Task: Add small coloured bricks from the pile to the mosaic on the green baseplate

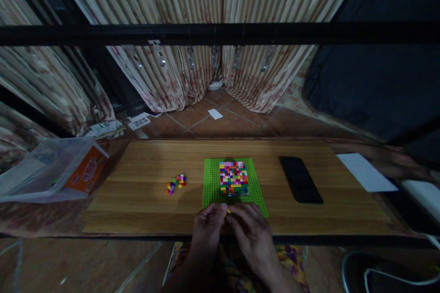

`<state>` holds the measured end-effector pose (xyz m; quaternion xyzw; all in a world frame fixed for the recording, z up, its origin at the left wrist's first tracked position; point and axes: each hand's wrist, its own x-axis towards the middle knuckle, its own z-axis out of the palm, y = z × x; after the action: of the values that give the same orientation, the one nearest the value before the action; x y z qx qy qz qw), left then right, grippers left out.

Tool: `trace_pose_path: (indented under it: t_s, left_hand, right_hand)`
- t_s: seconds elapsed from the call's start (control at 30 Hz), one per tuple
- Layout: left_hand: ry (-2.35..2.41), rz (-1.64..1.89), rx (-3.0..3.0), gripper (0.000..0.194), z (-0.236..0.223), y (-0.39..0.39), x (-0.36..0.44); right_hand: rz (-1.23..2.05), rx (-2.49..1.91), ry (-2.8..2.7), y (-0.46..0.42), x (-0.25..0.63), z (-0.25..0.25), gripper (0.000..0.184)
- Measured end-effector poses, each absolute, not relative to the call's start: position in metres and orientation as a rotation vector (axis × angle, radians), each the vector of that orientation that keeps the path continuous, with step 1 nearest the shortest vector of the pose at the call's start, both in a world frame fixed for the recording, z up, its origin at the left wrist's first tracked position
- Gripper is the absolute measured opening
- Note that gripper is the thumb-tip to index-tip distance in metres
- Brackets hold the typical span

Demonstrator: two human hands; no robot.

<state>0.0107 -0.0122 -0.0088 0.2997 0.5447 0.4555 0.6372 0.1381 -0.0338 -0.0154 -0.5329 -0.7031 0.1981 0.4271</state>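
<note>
A green studded baseplate (211, 178) lies on the wooden table in front of me. A block of many-coloured toy bricks (233, 177) covers its middle. My left hand (208, 224) and my right hand (252, 229) meet over the plate's near edge. A small yellow brick (228, 211) shows at the right hand's pinched fingertips, close to the left thumb. The left fingers are closed too; what is in them, if anything, is hidden. To the left on the table, a small pile of loose coloured bricks (176, 182) lies apart from both hands.
A black phone-like slab (300, 179) lies on the wooden table (144, 210), right of the plate. White paper (367, 172) is at the right edge. A clear plastic bin (44, 169) with an orange label stands at left. A dark bar (220, 34) crosses before the curtains.
</note>
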Motion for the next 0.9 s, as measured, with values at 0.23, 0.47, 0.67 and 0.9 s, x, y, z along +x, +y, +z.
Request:
trace_pose_path:
  t_s: [0.23,0.47,0.67,0.9]
  left_hand:
    - [1.280,1.000,0.765,0.043,-0.008,-0.006,0.023]
    - [1.514,1.171,1.182,0.025,-0.016,0.019,0.008]
    - [1.566,1.176,1.411,0.028,-0.027,0.042,0.001]
    - [1.553,1.111,1.405,0.036,-0.037,0.045,0.008]
  right_hand:
    - [0.442,-1.374,-1.696,-0.019,0.152,-0.018,0.017]
    - [0.280,-1.489,-1.598,0.028,0.178,-0.023,0.018]
    - [0.325,-1.481,-1.645,0.043,0.177,-0.033,0.017]
    - [0.471,-1.475,-1.511,0.047,0.176,-0.038,0.015]
